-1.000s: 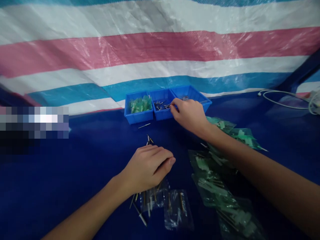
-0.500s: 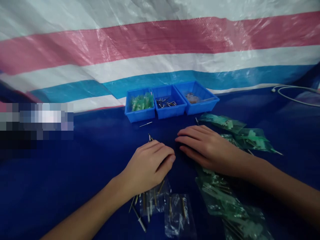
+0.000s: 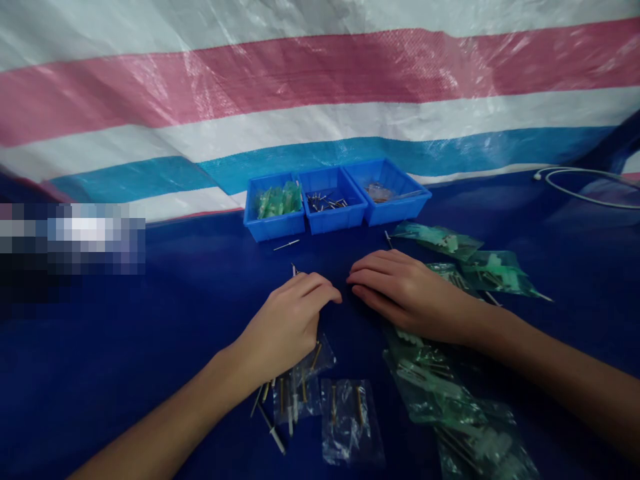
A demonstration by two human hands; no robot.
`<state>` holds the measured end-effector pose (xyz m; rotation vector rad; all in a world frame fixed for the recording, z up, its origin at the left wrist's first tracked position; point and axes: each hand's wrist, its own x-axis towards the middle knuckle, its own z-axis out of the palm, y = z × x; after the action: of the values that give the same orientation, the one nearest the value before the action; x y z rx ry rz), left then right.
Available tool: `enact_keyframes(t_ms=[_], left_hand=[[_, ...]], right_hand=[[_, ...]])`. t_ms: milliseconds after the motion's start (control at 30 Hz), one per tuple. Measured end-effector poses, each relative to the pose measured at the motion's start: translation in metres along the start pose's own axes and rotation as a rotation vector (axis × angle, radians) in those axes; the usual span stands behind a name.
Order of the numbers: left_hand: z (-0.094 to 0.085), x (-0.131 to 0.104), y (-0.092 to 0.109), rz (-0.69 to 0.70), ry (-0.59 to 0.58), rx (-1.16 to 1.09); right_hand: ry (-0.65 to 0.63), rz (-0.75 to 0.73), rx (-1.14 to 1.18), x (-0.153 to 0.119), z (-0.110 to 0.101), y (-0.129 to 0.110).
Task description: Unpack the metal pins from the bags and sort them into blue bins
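Observation:
My left hand is palm down, its index finger stretched forward and bent at the tip; the thumb and palm are hidden. Just beyond its knuckles, the ends of rivets stick out. Behind its wrist are loose rivets and small clear bags of brass-coloured screws. My right hand rests low over the table with fingers stretched side by side, and nothing shows in it. Green-tinted bags with pale plastic pieces and metal pins lie beneath and around that forearm. Further green bags lie beyond it.
Three blue bins stand in a row: the left bin holds green bags, the middle bin loose rivets, the right bin clear bags. A single rivet lies before them. A white cable is far right; striped sheeting hangs behind.
The left index finger has straightened and the thumb has gone out of sight under the hand. The right hand keeps almost the same pose. The whole view has shifted slightly.

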<state>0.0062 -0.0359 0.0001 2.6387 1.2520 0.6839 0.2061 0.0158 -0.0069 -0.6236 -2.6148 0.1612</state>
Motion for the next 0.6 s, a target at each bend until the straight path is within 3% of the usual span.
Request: enact_keyframes(t_ms=[400, 600], left_hand=[[0.0, 0.001, 0.0, 0.046, 0.114, -0.001], [0.001, 0.002, 0.0, 0.027, 0.063, -0.025]], right_hand=[[-0.05, -0.011, -0.057, 0.005, -0.006, -0.014], [-0.077, 0.002, -0.055, 0.005, -0.001, -0.014]])
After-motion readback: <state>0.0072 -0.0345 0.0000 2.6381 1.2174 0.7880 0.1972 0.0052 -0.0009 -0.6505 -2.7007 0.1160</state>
